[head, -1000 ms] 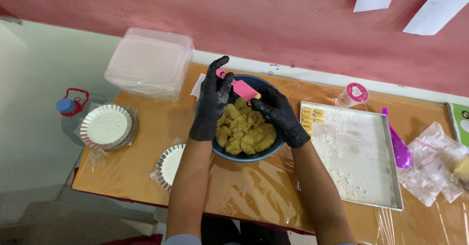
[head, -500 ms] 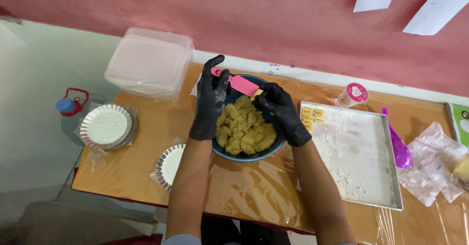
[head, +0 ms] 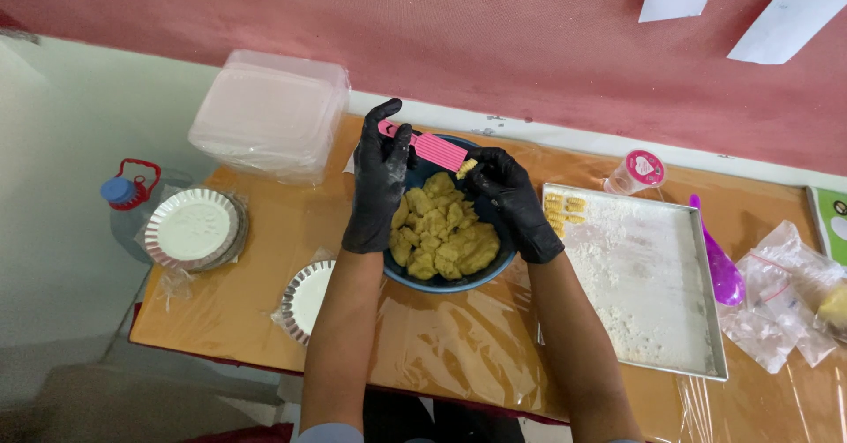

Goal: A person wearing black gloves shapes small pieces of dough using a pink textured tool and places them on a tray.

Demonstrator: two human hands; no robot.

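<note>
Left hand: the black-gloved left hand gripped the handle end of a pink ridged paddle over the far rim of the blue bowl.
Right hand: the black-gloved right hand pinched a small yellow dough piece against the paddle's near end.
Bowl: it sat on the plastic-covered worktop, filled with yellow dough lumps.
Tray: a floured metal tray lay just right of the bowl, with a few shaped pieces in its far-left corner.
Left of bowl: foil plates, stacked clear containers.
Beyond tray: purple spoon.
</note>
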